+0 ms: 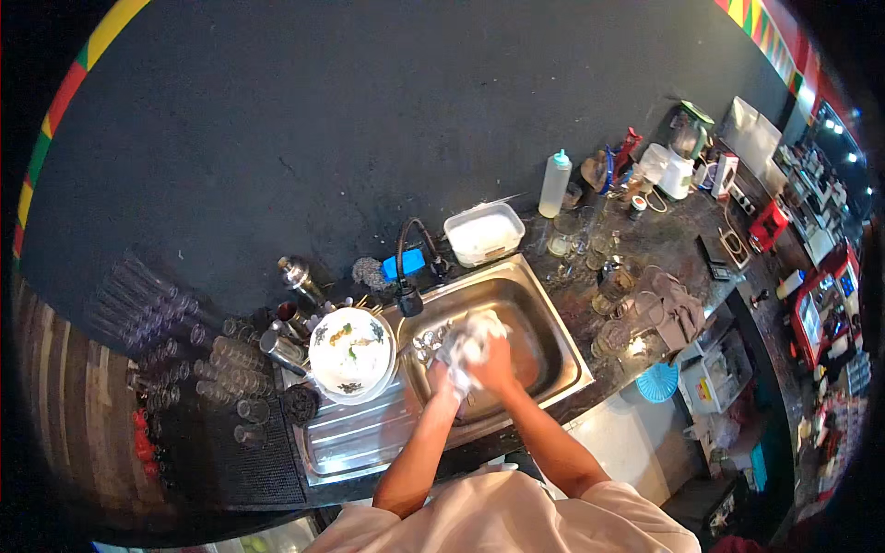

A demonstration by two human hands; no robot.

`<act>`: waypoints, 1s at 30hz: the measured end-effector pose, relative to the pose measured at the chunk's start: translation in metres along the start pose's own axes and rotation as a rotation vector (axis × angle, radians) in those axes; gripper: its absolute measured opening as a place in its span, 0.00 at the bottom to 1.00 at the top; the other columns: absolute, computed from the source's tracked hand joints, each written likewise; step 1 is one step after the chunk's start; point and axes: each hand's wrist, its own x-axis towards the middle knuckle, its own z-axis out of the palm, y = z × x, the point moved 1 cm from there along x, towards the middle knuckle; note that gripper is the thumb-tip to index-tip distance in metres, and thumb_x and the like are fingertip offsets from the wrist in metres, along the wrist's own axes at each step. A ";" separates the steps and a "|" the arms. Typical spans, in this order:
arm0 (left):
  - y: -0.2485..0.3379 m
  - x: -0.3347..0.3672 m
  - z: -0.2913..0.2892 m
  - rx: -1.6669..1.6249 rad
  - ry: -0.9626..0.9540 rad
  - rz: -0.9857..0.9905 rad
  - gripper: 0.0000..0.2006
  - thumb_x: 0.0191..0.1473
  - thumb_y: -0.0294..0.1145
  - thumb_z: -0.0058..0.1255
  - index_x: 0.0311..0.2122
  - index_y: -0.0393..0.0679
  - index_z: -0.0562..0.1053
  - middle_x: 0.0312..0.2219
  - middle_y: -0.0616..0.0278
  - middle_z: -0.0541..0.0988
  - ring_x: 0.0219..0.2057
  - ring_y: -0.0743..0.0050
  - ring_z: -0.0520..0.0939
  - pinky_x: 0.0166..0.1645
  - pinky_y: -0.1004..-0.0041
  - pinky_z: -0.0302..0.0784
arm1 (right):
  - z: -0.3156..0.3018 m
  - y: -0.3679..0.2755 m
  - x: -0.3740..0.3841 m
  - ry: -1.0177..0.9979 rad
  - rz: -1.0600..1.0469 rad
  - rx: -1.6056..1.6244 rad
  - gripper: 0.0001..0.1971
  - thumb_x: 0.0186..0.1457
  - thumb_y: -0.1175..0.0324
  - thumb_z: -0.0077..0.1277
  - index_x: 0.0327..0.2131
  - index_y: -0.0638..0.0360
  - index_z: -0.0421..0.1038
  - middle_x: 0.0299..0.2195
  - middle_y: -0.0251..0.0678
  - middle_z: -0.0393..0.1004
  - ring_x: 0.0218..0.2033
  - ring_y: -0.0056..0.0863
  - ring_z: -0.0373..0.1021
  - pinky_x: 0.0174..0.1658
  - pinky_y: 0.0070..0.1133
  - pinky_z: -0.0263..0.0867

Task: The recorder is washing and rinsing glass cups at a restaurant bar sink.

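Note:
Both of my hands are together over the steel sink basin (pixel 535 318). My right hand (pixel 496 361) is closed around a white, sudsy bundle (pixel 481 330) that looks like a wet cloth or a foamy sponge. My left hand (pixel 446 378) meets it from the left, its fingers curled in and partly covered by white suds and blur. What lies inside the left fingers cannot be made out. Several small shiny metal or glass pieces (pixel 428 343) rest in the basin beside the hands. Above them hangs the black faucet (pixel 408 300).
Stacked white bowls with food scraps (pixel 351 355) stand on the ribbed drainboard (pixel 346 438). Several glasses (pixel 244 361) crowd the left mat. Behind the sink sit a blue sponge (pixel 403 264) and a white tub (pixel 484 230). Glassware (pixel 604 300) and a cloth (pixel 673 309) occupy the right counter.

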 end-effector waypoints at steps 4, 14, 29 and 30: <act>0.004 0.013 -0.010 -0.186 -0.180 -0.159 0.16 0.52 0.34 0.35 0.43 0.37 0.66 0.36 0.57 0.73 0.35 0.64 0.75 0.38 0.68 0.74 | 0.015 0.067 -0.003 -0.123 0.765 1.078 0.18 0.43 0.61 0.49 0.40 0.58 0.66 0.37 0.40 0.70 0.38 0.32 0.67 0.41 0.27 0.63; 0.019 0.017 0.010 0.238 -0.073 -0.036 0.13 0.49 0.31 0.39 0.39 0.37 0.69 0.31 0.54 0.75 0.30 0.62 0.78 0.35 0.66 0.76 | -0.068 0.055 -0.005 -0.681 0.680 0.745 0.30 0.48 0.54 0.43 0.54 0.47 0.48 0.48 0.38 0.59 0.43 0.30 0.63 0.35 0.32 0.65; 0.008 -0.003 0.105 1.647 -0.299 0.433 0.11 0.42 0.37 0.48 0.25 0.40 0.73 0.20 0.52 0.76 0.22 0.69 0.77 0.26 0.71 0.68 | -0.125 0.044 0.128 -1.183 -0.206 -0.221 0.18 0.27 0.62 0.52 0.26 0.63 0.71 0.27 0.47 0.71 0.33 0.44 0.67 0.37 0.30 0.63; 0.004 -0.003 0.105 1.647 -0.287 0.431 0.11 0.42 0.37 0.48 0.25 0.40 0.73 0.20 0.52 0.76 0.22 0.69 0.77 0.26 0.71 0.68 | -0.123 0.044 0.129 -1.291 -0.175 -0.191 0.19 0.27 0.63 0.52 0.28 0.64 0.71 0.28 0.47 0.72 0.32 0.40 0.68 0.36 0.29 0.63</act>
